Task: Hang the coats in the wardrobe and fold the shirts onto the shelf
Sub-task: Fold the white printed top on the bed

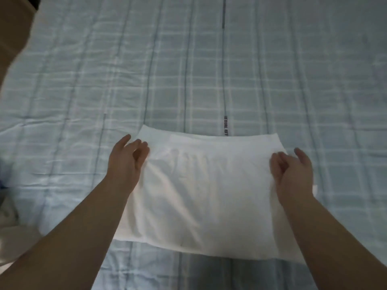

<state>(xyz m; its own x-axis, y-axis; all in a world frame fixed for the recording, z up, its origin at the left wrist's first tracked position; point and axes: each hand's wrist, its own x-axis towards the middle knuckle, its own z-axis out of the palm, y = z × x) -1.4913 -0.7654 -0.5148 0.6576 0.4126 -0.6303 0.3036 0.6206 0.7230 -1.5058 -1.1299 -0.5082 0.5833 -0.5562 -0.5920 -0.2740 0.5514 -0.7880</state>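
Pale blue checked bedspread covers the bed, wrinkled; white shirt lies flat on it, folded to a rectangle, near edge toward the camera; left hand at its left edge, fingers curled loosely at the cloth; right hand at its right edge, likewise; firm grip on the cloth: cannot tell.

Folded shirt lies flat on the bed, toward its near edge. Left hand sits at the shirt's left side, right hand at its right side, forearms crossing the near corners.
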